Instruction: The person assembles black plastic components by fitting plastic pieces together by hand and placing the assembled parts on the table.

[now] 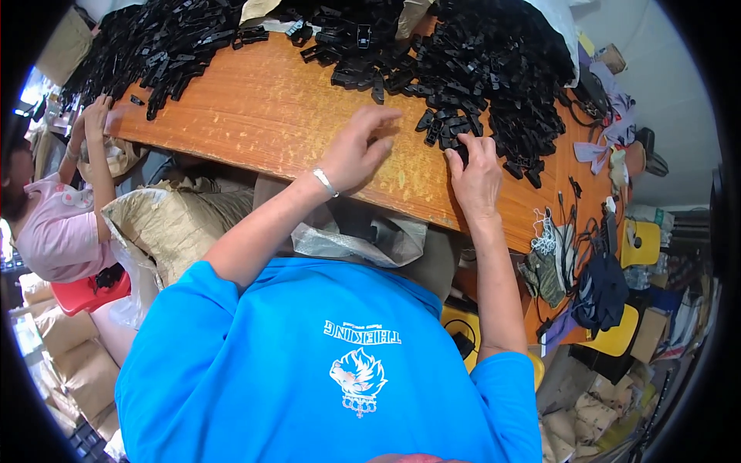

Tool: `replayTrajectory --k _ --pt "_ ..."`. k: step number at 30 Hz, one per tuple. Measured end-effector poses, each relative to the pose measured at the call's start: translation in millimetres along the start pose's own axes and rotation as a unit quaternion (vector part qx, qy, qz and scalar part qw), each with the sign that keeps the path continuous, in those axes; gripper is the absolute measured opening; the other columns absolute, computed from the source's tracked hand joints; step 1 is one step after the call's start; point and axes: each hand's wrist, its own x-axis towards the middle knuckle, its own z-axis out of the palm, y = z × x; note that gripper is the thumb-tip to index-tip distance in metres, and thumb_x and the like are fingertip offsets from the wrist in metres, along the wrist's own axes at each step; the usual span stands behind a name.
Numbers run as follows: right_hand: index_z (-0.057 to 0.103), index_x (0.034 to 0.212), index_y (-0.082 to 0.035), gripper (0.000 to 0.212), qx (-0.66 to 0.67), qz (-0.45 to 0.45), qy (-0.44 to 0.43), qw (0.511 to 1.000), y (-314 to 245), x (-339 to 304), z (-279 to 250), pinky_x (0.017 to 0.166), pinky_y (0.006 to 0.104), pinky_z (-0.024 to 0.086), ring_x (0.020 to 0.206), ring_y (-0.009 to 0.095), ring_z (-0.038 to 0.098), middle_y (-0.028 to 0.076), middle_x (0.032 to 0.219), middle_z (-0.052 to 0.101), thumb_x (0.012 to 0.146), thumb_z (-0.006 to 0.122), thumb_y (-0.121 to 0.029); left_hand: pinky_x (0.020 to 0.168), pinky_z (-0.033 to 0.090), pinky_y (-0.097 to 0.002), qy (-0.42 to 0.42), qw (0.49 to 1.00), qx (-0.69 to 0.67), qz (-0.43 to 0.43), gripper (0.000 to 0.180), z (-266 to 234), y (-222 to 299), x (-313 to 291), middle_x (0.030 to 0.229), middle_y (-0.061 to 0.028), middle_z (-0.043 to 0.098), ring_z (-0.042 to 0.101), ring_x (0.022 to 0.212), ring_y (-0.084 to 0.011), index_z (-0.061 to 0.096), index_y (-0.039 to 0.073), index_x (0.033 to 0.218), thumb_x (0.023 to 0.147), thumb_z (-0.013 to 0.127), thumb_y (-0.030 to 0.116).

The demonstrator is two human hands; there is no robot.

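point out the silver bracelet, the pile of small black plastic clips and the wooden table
silver bracelet (325, 182), head view, on its band at the wrist
pile of small black plastic clips (494, 69), head view, middle of the heap
orange-brown wooden table (262, 108), head view, bare top

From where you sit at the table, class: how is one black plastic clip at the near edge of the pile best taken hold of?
Pinch a loose black plastic clip across its narrow sides, coming from the bare table side by the right hand; the edge pieces lie flat and apart, while deeper ones overlap.

black clip heap (494, 62) cut off above, right fingers (463, 150) partly hidden
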Motion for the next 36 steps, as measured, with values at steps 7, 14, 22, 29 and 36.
replayTrajectory --k 7,14,22,29,36 --pt "0.074 0.117 -0.006 0.027 0.015 -0.020 0.023 0.999 -11.6 5.9 2.1 0.073 0.0447 0.059 0.085 0.034 0.072 0.012 0.106 0.067 0.093 0.080 -0.015 0.094 0.056 -0.0405 0.063 0.992 0.095 -0.055 0.033 -17.6 1.4 -8.3 0.117 -0.0156 0.066 0.068 0.108 -0.0328 0.069 0.003 0.127 0.095 0.075 0.011" --pt "0.070 0.114 -0.004 0.029 -0.004 -0.014 -0.011 1.000 -21.1 20.0 12.2 0.075 0.0474 0.059 0.089 0.038 0.073 0.016 0.106 0.071 0.091 0.082 -0.017 0.084 0.055 -0.0442 0.028 0.983 0.179 -0.030 0.021 -16.4 5.9 -18.5 0.095 -0.0134 0.068 0.067 0.099 -0.0356 0.076 0.005 0.107 0.091 0.078 0.018" --pt "0.065 0.118 -0.002 0.039 -0.001 0.031 -0.099 0.995 -41.9 13.0 3.1 0.078 0.0481 0.059 0.093 0.041 0.074 0.020 0.107 0.073 0.087 0.085 -0.018 0.082 0.054 -0.0414 0.013 0.981 0.177 0.080 0.019 -3.5 18.8 -22.7 0.093 -0.0088 0.068 0.064 0.092 -0.0320 0.074 0.010 0.100 0.082 0.081 0.008" --pt "0.067 0.125 -0.005 0.040 0.047 -0.016 -0.157 0.986 -39.8 12.3 -8.6 0.083 0.0496 0.059 0.100 0.041 0.073 0.020 0.118 0.070 0.088 0.082 -0.012 0.087 0.054 -0.0411 0.002 0.978 0.167 0.127 0.023 12.0 16.2 -23.5 0.099 -0.0074 0.069 0.064 0.101 -0.0315 0.073 0.010 0.102 0.082 0.079 0.001" --pt "0.070 0.119 -0.006 0.029 0.042 -0.014 -0.171 0.984 -40.0 13.9 -15.8 0.083 0.0514 0.059 0.099 0.041 0.072 0.019 0.115 0.067 0.092 0.079 -0.011 0.095 0.053 -0.0441 0.042 0.985 0.129 0.106 0.032 4.5 17.1 -25.8 0.110 -0.0120 0.069 0.064 0.108 -0.0349 0.072 0.007 0.113 0.083 0.076 -0.003"
